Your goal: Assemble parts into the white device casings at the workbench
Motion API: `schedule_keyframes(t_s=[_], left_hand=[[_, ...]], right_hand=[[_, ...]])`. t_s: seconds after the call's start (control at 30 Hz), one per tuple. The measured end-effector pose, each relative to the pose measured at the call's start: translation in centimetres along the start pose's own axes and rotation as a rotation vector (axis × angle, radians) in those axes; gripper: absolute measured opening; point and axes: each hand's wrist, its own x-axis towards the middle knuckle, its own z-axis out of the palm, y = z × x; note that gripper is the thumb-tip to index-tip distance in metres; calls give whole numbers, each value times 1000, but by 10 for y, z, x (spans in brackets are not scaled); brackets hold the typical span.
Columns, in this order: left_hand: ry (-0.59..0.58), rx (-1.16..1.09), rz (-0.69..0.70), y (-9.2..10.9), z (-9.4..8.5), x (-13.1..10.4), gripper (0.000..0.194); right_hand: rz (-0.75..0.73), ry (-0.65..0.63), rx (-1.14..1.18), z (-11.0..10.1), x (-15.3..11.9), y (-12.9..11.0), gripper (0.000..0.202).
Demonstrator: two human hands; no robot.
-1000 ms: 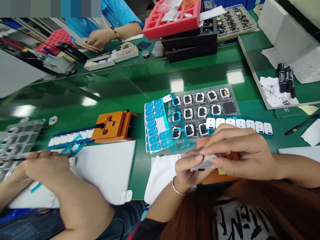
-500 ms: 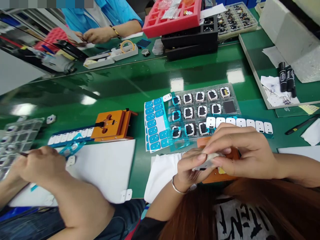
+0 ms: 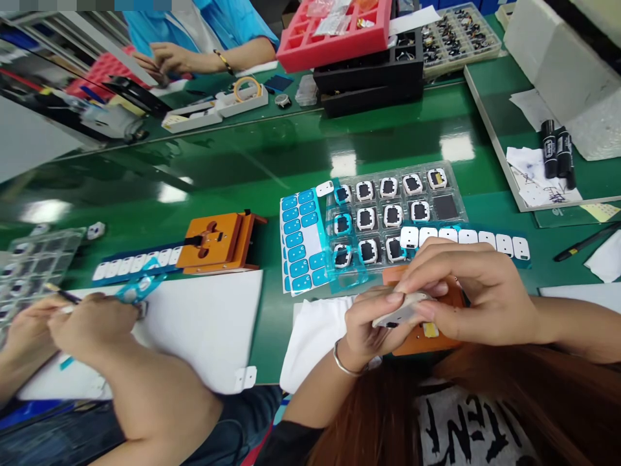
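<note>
Both my hands are closed on a small white watch case (image 3: 398, 312), held tilted above the bench. A dark opening shows at its lower edge. My left hand (image 3: 365, 318) grips its left side, thumb on top. My right hand (image 3: 478, 294) pinches it from the right and covers part of it. Below them lies an orange fixture block (image 3: 449, 315) with a yellow patch, partly hidden. Just beyond is a clear tray (image 3: 447, 231) of white-framed watch cases with dark centres. A strip of white rounded stickers (image 3: 468, 238) lies across its near edge.
A sheet of blue stickers (image 3: 298, 243) and a white cloth (image 3: 315, 340) lie to the left. A co-worker's hands (image 3: 92, 323) work over a white board (image 3: 204, 323), near another orange fixture (image 3: 213, 243). Black markers (image 3: 555, 152) and a pen (image 3: 585, 243) are at right.
The watch case in my hands has tilted so that more of its flat face shows. The neighbouring co-worker's hands have shifted, with a pen-like tool now visible. The far person's hands have also moved.
</note>
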Motion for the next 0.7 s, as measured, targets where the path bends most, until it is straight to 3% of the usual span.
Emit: schedule_keyframes(t_s=[0.7], left_hand=[[-36,-27,-55,3,-3,3,70]], right_hand=[[25,11,-10,0,0,0,13]])
